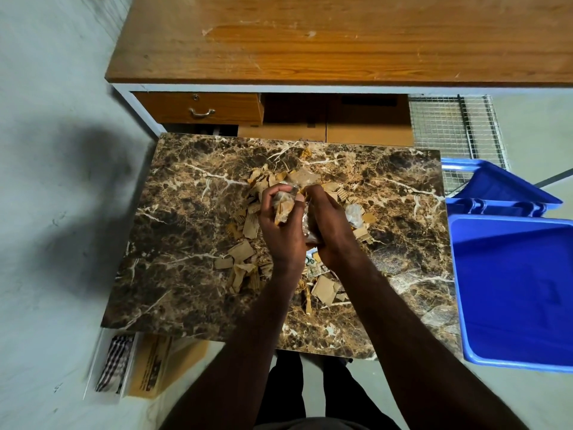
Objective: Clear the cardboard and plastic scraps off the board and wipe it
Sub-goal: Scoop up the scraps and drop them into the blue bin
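Note:
A brown marble-patterned board (186,231) lies flat in front of me. Torn cardboard scraps (240,251) and bits of clear plastic (353,214) are strewn across its middle. My left hand (279,225) grips a bunch of cardboard and plastic scraps above the pile. My right hand (325,225) is pressed close beside it, fingers curled round crumpled clear plastic and scraps. More scraps (325,288) lie under my forearms, partly hidden.
A blue plastic bin (511,290) stands open just right of the board, its lid (496,181) behind it. A wooden desk (310,38) with a drawer (198,108) lies beyond. Cardboard boxes (325,131) sit under the desk. A checked cloth (114,364) lies bottom left.

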`<state>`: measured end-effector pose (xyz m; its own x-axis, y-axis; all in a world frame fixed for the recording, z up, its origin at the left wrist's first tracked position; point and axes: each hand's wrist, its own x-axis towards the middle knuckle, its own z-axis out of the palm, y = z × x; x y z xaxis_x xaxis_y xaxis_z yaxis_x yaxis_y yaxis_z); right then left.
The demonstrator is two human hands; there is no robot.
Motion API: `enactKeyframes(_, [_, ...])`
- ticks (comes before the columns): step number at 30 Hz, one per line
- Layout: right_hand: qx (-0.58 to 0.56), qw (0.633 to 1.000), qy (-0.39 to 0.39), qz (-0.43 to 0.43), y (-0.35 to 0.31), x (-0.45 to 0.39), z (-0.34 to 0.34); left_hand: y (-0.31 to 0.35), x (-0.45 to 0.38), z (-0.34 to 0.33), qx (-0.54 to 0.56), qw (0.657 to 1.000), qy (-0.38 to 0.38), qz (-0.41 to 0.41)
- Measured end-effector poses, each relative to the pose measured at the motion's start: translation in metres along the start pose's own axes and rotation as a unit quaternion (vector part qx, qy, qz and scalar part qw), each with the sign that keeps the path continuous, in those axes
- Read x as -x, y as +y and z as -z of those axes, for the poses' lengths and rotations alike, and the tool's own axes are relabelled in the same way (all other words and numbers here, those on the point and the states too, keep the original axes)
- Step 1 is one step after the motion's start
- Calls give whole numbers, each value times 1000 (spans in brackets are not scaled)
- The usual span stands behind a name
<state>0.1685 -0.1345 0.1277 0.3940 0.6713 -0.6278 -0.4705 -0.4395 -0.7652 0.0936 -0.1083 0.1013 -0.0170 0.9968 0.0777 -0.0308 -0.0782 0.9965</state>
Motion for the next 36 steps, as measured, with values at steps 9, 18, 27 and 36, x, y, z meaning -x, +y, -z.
enactKeyframes(9, [-4, 985, -107, -138, -4, -8, 8, 2, 0, 0, -19, 999, -37, -34])
enactKeyframes(18, [-48, 996, -50, -54, 7, 1, 10, 4, 9, -8, 32, 997, -23, 61])
enactKeyframes(27, [-157, 983, 6, 95, 4, 22, 23, 7, 8, -10, 19, 993, -87, 73])
enactKeyframes(36, [-139, 965, 55, 217, -4, 33, 41, 35, 34, -37, 29, 966, -208, 149])
